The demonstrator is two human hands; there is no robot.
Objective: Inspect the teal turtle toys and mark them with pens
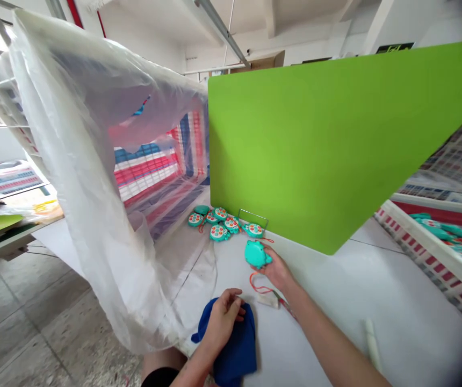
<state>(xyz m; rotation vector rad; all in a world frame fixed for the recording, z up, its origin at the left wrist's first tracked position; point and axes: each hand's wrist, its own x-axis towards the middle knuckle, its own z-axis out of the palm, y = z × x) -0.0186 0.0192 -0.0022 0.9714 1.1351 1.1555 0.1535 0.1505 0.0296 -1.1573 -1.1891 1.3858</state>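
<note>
2 hands: left (222, 318) on blue cloth (239, 349), right (273, 269) gripping teal toy (256, 253).

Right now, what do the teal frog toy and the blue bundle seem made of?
The teal frog toy looks like moulded plastic, smooth with a soft sheen. The blue bundle under the left hand looks like soft fabric, bunching in folds; exact cloth unclear.

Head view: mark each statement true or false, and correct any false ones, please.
1. The right hand holds a teal frog-shaped plastic toy. True.
2. The left hand rests on a green panel. False: it is on a piece of dark blue fabric.
3. A thin red cord trails below the toy. True.
4. Other teal toys lie on the floor. False: they lie on a white table.
</note>
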